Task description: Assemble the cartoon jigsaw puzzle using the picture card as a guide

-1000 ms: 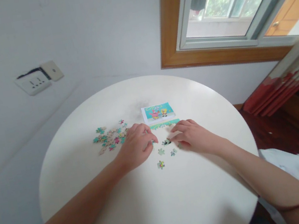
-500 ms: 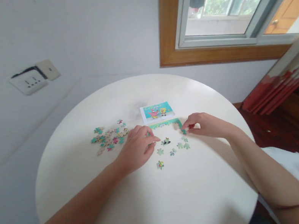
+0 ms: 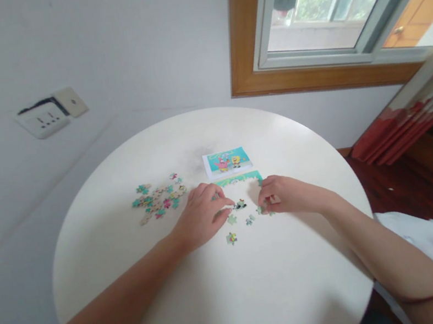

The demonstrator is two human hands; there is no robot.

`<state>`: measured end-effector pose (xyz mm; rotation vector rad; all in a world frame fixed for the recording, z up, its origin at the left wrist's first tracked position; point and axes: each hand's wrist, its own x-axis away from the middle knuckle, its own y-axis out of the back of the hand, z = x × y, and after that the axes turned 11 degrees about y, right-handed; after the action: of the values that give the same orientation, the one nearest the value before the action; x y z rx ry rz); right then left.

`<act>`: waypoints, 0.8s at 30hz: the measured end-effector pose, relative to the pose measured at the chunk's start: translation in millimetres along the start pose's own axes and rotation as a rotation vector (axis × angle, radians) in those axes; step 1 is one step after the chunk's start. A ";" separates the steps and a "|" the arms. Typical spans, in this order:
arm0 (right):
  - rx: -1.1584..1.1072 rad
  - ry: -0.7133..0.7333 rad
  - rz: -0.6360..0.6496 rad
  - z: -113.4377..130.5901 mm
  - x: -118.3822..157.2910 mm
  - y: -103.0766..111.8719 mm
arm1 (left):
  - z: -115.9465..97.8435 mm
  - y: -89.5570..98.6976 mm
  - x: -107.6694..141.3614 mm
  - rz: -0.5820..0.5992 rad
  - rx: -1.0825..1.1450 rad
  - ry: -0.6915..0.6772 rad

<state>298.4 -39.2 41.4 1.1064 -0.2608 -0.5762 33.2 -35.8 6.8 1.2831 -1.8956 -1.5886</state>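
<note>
My left hand [image 3: 201, 214] rests on the white table, its thumb and index finger apart and holding nothing visible. Its fingertips are close to a dark-patterned puzzle piece [image 3: 241, 204]. With fingers drawn together, my right hand [image 3: 285, 194] pinches at a pale green puzzle piece [image 3: 259, 210], partly covered by the fingertips. Beyond both hands lies a joined strip of green puzzle pieces [image 3: 240, 178]; the hands hide its ends. Nearer to me are a pale green piece [image 3: 232, 219], a small patterned piece [image 3: 250, 220] and a yellow-marked piece [image 3: 231, 238].
A heap of loose puzzle pieces [image 3: 160, 199] spreads left of my left hand. Behind the strip lies a cartoon picture box or card [image 3: 228, 162]. The round table [image 3: 231, 293] stands against a wall with a socket [image 3: 43, 118] and a window.
My right hand has moved from the right end of the green strip toward me and slightly left, down to the pale green pieces. My left hand has barely shifted.
</note>
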 end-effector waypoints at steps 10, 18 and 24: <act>-0.022 -0.003 0.004 3.3 -1.9 1.6 | -1.8 -6.7 -2.9 -0.021 0.024 0.019; -0.012 0.069 -0.021 11.2 -7.7 -5.6 | -7.0 -7.3 -6.0 -0.031 0.012 0.051; -0.024 0.097 -0.025 11.6 -11.6 -9.8 | -7.9 -8.4 -8.0 -0.040 0.009 0.056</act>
<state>280.3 -44.7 38.7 1.1119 -0.1558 -0.5451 46.7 -33.6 3.8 1.3625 -1.8573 -1.5483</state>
